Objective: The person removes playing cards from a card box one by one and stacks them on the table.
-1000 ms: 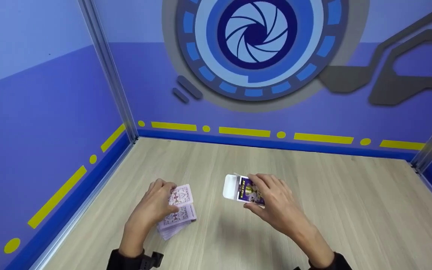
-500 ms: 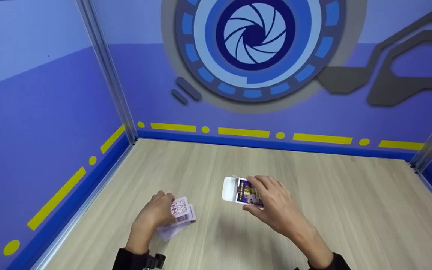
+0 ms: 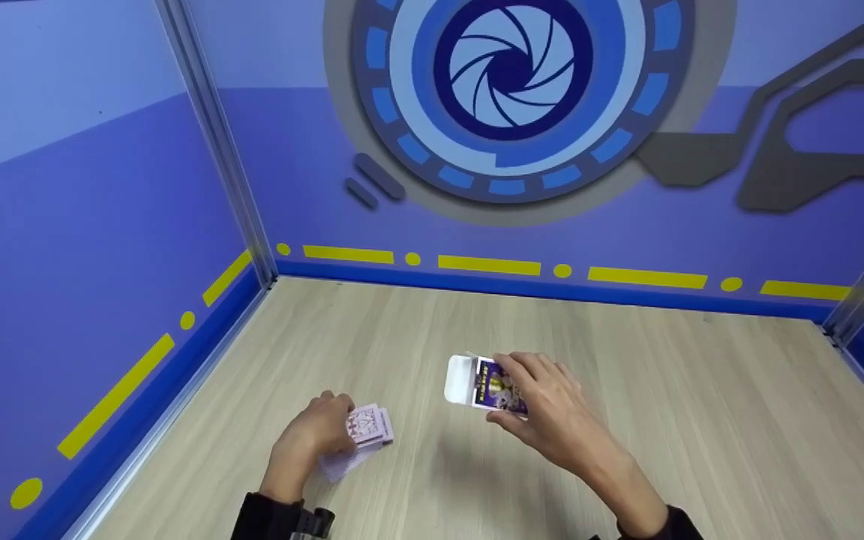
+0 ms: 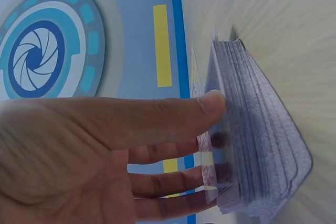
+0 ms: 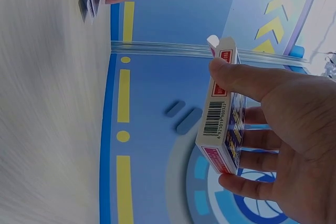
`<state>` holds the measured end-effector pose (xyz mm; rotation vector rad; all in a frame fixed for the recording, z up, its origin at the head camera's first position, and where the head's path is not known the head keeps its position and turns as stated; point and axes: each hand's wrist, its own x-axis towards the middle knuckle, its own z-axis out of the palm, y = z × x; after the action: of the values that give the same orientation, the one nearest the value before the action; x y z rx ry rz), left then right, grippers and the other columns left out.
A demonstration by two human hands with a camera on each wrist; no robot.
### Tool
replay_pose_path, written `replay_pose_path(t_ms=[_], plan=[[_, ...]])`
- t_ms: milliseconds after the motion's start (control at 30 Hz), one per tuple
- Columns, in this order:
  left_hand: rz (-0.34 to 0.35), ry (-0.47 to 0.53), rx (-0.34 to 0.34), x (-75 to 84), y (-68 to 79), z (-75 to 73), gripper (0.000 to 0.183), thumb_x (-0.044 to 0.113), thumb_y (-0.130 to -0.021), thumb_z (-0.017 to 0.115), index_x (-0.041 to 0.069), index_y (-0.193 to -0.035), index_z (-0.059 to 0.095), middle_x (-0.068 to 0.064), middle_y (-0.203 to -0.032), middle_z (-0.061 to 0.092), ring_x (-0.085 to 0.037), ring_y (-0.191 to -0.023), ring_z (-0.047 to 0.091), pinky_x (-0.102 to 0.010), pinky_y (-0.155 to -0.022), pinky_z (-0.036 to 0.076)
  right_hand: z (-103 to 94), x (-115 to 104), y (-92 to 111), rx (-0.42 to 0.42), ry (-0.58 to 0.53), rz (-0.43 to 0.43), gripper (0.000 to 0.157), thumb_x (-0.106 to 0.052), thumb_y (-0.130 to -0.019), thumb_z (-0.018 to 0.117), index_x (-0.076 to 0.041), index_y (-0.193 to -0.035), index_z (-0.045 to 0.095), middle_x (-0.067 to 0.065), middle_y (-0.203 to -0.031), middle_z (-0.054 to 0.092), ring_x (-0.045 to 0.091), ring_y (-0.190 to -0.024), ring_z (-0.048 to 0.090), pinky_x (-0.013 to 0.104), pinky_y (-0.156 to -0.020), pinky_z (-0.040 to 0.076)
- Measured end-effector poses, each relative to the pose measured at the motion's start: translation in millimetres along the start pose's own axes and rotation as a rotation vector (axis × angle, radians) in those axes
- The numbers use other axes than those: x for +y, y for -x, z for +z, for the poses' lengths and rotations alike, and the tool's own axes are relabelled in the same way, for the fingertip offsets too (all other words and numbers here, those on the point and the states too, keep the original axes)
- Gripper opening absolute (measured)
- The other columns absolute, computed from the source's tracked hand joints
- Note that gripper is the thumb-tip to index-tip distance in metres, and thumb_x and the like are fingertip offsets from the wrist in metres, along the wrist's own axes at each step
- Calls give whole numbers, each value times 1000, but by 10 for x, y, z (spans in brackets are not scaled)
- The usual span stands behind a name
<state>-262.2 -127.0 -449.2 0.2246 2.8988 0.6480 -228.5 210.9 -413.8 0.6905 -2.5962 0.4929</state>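
Note:
My left hand [image 3: 317, 426] pinches the top playing cards [image 3: 364, 424], thumb on one edge and fingers at the opposite one. Directly beneath lies the rest of the deck [image 4: 257, 129], its lower cards fanned out of line on the table. In the left wrist view, the thumb tip is right at the stack's edge. To the right, my right hand [image 3: 556, 405] grips a small card box [image 3: 498, 386] above the table, its white flap [image 3: 460, 379] folded out toward the left. The right wrist view shows the thumb on the box's narrow side, above a barcode [image 5: 213, 118].
The wooden table [image 3: 627, 360] meets a blue back wall [image 3: 297, 187] with yellow dashes and a round shutter design. A blue side wall [image 3: 102, 225] and a metal corner post [image 3: 214, 135] stand at the left.
My left hand has come down and nearer with the cards it pinches, from above the deck to right at its top. The right hand and the box stay almost still.

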Motion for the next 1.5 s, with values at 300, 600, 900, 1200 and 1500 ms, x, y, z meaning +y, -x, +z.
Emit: replay_pose_path(t_ms=[300,600,900,1200,1500], plan=[[-15,1,-48,-7,-19,73,61,-1,-67,89,-6,-122,64,-13,-102,58,-27,-90,55,-51,-89,53,11,-3,4,1,7,-1,76,-40,-79,91,-12,-142,59,7,-131,62,28,-119,59,56,-97,49],[-27,-3,-55,66,-35,154,67,21,-72,94,-6,-123,60,-18,-106,55,-34,-98,53,-56,-91,50,25,-13,13,-2,12,-6,76,-41,-79,91,-11,-141,60,7,-131,62,28,-119,60,55,-96,50],[-30,-38,-17,88,-56,205,66,22,-76,92,-12,-121,58,-19,-103,54,-35,-96,52,-56,-91,49,17,-15,3,-5,11,-6,76,-40,-79,91,-11,-142,59,8,-131,62,29,-119,60,56,-94,51],[-42,7,-29,54,-70,142,77,28,-74,92,-11,-130,56,-23,-112,54,-35,-99,52,-56,-91,49,-1,-6,1,0,-3,5,76,-39,-79,91,-11,-142,59,7,-131,62,29,-120,59,56,-97,50],[15,-22,226,124,-52,23,54,28,-89,82,-6,-127,65,-23,-116,63,-40,-110,60,-54,-85,53,-9,1,0,23,-3,-5,77,-38,-78,92,-10,-142,59,8,-130,62,29,-119,59,56,-98,49]])
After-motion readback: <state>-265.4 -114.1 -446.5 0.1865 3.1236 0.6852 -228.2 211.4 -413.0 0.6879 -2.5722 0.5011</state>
